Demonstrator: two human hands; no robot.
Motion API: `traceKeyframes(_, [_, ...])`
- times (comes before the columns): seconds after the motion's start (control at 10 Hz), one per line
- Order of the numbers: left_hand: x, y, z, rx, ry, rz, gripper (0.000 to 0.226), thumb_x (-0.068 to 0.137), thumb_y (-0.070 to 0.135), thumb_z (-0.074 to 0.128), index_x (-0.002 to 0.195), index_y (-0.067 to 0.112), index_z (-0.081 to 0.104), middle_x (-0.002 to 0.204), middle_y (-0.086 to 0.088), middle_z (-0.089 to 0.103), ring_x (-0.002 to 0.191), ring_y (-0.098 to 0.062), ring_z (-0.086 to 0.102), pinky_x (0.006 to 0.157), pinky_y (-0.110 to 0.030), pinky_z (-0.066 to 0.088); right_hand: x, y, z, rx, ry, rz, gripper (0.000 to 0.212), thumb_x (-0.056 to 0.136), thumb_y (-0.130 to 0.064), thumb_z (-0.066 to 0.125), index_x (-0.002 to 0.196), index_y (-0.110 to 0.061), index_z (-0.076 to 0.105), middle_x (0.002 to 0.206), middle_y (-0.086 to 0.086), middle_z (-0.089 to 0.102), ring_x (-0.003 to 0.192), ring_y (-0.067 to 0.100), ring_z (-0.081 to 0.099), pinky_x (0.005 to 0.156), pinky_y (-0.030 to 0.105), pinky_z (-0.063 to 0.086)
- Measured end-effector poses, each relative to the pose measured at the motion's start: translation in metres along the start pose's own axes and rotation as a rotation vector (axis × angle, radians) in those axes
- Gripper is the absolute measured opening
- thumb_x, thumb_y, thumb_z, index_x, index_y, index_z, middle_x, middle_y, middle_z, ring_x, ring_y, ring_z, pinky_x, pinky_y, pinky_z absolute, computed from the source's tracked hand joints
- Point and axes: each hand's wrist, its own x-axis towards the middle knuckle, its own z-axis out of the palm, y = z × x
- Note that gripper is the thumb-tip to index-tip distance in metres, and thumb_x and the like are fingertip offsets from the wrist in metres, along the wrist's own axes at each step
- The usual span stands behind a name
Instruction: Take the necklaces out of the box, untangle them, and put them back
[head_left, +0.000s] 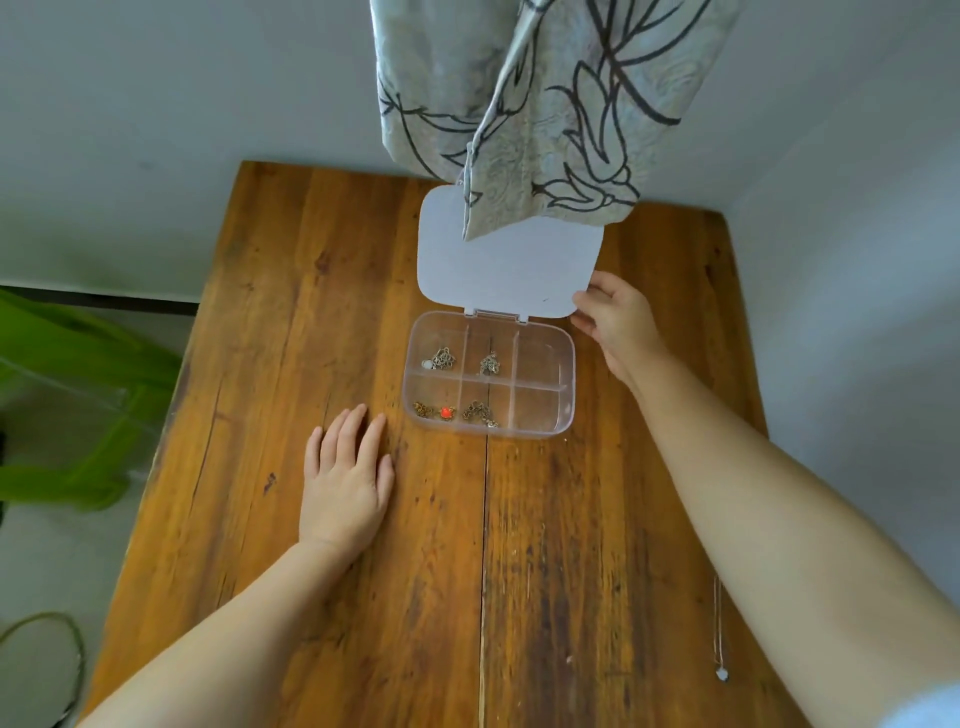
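A clear plastic box (567, 358) with six compartments stands open on the wooden table (311, 312). Its lid (509, 265) is raised behind it, and my right hand (618, 322) grips the lid's right edge. Small bunched necklaces lie in four compartments: one at top left (441, 358), one at top middle (489, 362), one with a red bead at bottom left (435, 411), one at bottom middle (480, 413). The two right compartments look empty. My left hand (348, 478) rests flat on the table, left of the box. A thin silver necklace (719, 631) lies stretched out near the table's right edge.
A patterned curtain (545, 104) hangs over the table's far edge and overlaps the lid's top. Walls close in behind and to the right. A green object (78, 405) stands on the floor to the left, and a hoop-like frame (41, 665) lies at the lower left.
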Motion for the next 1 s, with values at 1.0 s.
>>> traceKeyframes(1.0, [0.014,0.008,-0.064,-0.018,-0.399,0.007,0.054,0.097,0.045,0.03,0.143,0.018,0.026,0.153,-0.007,0.024,0.139,-0.025,0.023,0.113,-0.04,0.023,-0.068,-0.021,0.017,-1.591,-0.495,-0.208,0.061,0.092,0.006,0.037,0.148,-0.015,0.026,0.158,0.008,0.021,0.146,0.028,0.015,0.117,0.046,0.021])
